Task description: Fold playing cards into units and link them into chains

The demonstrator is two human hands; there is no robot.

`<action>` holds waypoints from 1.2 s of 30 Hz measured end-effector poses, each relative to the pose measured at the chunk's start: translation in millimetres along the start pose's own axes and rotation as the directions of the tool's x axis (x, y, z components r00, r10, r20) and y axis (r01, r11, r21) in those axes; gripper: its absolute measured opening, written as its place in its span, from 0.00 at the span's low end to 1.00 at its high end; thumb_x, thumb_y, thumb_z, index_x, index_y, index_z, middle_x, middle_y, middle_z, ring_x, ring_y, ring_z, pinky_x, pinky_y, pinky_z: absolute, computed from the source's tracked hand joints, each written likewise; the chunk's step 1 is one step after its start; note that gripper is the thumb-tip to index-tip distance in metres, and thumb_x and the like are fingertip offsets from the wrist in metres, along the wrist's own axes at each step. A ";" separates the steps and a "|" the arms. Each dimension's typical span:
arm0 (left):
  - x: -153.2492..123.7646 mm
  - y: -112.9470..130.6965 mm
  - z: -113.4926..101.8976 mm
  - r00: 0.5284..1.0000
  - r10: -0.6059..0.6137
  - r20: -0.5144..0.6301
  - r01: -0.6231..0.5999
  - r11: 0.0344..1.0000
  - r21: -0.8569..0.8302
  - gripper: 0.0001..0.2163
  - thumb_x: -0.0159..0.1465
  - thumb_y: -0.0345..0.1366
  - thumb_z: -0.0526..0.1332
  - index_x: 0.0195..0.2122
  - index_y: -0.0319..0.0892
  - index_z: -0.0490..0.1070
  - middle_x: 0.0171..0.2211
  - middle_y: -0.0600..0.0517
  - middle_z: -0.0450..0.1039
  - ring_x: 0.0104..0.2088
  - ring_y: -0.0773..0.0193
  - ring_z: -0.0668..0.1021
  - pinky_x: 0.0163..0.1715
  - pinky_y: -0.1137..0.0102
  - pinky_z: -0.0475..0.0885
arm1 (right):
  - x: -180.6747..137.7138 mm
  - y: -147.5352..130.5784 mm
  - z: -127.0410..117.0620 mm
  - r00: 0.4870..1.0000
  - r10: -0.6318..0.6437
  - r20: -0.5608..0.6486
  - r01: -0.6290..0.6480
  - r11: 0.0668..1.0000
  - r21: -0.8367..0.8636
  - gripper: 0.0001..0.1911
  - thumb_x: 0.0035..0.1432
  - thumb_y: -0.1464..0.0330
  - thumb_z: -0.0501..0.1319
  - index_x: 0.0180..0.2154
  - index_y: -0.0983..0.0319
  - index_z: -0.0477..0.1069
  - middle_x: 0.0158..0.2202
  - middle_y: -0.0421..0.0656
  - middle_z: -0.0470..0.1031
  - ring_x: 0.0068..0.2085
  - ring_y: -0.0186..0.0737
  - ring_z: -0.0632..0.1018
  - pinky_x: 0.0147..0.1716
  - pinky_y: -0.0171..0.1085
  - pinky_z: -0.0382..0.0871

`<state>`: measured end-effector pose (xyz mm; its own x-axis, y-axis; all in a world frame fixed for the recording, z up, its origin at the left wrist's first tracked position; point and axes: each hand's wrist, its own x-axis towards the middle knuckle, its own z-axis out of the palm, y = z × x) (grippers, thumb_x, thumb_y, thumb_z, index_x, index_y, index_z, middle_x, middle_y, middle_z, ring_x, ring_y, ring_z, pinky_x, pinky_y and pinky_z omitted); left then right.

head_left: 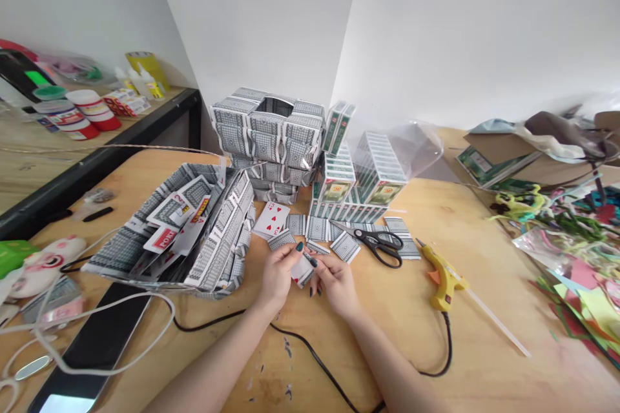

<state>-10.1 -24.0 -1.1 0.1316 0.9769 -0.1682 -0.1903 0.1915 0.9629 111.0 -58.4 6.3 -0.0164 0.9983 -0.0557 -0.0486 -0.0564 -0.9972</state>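
Observation:
Between my two hands is a small playing card (pixel 301 271), its white face with a red mark turned partly up. My left hand (pixel 279 273) pinches its upper left side with thumb and fingers. From the right, my right hand (pixel 336 282) grips the card's other edge with closed fingers. Just beyond lie folded card pieces (pixel 345 246) with grey patterned backs, and a heart card (pixel 272 219) face up. Black-handled scissors (pixel 380 244) rest on more folded cards to the right. Farther right is a yellow glue gun (pixel 443 279) with a clear glue stick in its back.
A box woven from cards (pixel 237 251) holds loose cards at left; a tissue-box shape of cards (pixel 268 132) stands behind. Boxed card decks (pixel 339 181) are stacked by the wall. A black cable (pixel 314 342) crosses the table (pixel 484 258). Paper scraps (pixel 591 303) lie far right.

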 end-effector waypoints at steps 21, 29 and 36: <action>-6.9 6.7 -1.8 0.933 0.340 0.122 -0.345 0.741 0.576 0.10 0.59 0.35 0.54 0.35 0.40 0.75 0.29 0.49 0.77 0.28 0.64 0.76 0.29 0.73 0.69 | -1.7 -6.6 3.4 0.989 0.138 0.048 -0.143 0.983 0.113 0.13 0.49 0.68 0.50 0.30 0.67 0.71 0.12 0.34 0.65 0.10 0.29 0.68 0.08 0.26 0.51; -3.1 14.3 -3.0 0.971 0.232 0.053 -0.229 0.852 0.471 0.10 0.56 0.37 0.56 0.27 0.38 0.74 0.22 0.52 0.74 0.22 0.66 0.72 0.21 0.75 0.65 | -4.1 -14.8 6.1 0.984 0.100 0.145 -0.117 0.987 0.113 0.19 0.48 0.71 0.48 0.38 0.69 0.72 0.11 0.35 0.67 0.12 0.29 0.66 0.13 0.28 0.55; 0.1 14.3 -8.3 0.971 0.229 0.066 -0.234 0.862 0.449 0.11 0.57 0.39 0.56 0.26 0.39 0.74 0.21 0.53 0.72 0.23 0.67 0.71 0.22 0.75 0.64 | -3.5 -13.5 4.5 0.979 0.066 0.195 -0.088 0.990 0.108 0.19 0.49 0.71 0.50 0.41 0.67 0.72 0.14 0.36 0.69 0.15 0.28 0.65 0.18 0.30 0.57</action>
<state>-20.9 -20.4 11.0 0.1484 0.9864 0.0708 0.2423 -0.1057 0.9644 107.2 -61.2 20.2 -0.2144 0.9705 -0.1102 -0.1542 -0.1451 -0.9773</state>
